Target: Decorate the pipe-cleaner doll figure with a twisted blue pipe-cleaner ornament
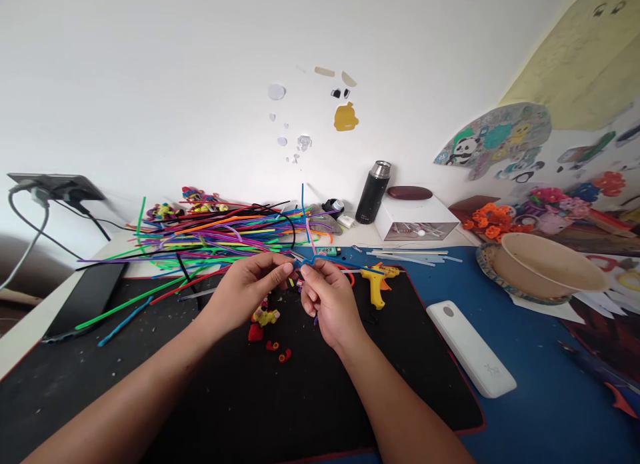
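Both hands meet above the black mat [240, 411], pinching a blue pipe cleaner [345, 262] between thumbs and fingers. One length of it runs out to the right; a blue stem also stands upright behind the fingertips. My left hand [255, 281] is closed on it from the left. From the other side my right hand [327, 294] grips it, with the lower fingers curled. The exact bend at the fingertips is partly hidden. Just below lie a small yellow fuzzy figure [267, 316], a red fuzzy piece [255, 333] and small red-and-orange bits [285, 356].
A heap of coloured pipe cleaners [235, 231] spreads at the back left. A yellow glue gun [377, 287] lies right of my hands, near glue sticks [415, 256]. Farther out are a black thermos [374, 192], a white box [417, 217], a white power bank [470, 347] and a beige bowl [550, 267].
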`<state>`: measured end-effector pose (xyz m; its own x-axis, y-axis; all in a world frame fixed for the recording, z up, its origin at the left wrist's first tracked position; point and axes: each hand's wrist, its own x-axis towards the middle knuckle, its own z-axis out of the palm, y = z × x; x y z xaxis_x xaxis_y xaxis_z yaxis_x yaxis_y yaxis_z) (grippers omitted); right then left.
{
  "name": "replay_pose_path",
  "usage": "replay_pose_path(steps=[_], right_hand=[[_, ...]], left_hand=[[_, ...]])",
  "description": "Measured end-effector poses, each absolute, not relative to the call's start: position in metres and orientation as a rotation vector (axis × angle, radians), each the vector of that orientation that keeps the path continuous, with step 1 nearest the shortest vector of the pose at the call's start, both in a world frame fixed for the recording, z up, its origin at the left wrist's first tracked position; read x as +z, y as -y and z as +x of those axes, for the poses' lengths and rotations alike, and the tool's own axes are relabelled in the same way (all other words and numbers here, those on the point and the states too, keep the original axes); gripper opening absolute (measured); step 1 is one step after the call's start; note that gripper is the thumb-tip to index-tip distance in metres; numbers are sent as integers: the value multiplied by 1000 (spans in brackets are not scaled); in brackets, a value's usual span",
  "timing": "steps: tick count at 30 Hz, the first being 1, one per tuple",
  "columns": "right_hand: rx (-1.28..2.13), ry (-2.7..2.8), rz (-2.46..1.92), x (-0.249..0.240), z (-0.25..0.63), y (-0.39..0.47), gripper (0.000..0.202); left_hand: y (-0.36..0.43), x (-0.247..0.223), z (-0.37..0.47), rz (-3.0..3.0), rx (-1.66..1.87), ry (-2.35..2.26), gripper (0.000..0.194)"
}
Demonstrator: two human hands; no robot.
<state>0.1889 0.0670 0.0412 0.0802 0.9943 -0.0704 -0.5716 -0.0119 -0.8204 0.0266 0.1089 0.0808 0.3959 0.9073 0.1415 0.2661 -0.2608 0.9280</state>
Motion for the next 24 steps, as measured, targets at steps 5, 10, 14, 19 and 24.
replay_pose_path(steps=[5, 10, 14, 19, 24], right_hand=[[1416, 721, -834, 40, 188, -65, 36], [1441, 762, -846, 44, 188, -63, 43], [1414, 787, -832, 48, 189, -63, 50], [1382, 753, -840, 44, 190, -66, 52], [1349, 685, -828, 40, 192, -68, 52]], left_hand=[[-109, 82, 26, 1677, 899, -1003, 41], [-110, 85, 25, 1651, 894, -1006, 44], [-111, 87, 24, 1676, 869, -1021, 48], [-113, 85, 23, 1698, 857, -1022, 50], [-115, 84, 22, 1620, 828, -961, 47]])
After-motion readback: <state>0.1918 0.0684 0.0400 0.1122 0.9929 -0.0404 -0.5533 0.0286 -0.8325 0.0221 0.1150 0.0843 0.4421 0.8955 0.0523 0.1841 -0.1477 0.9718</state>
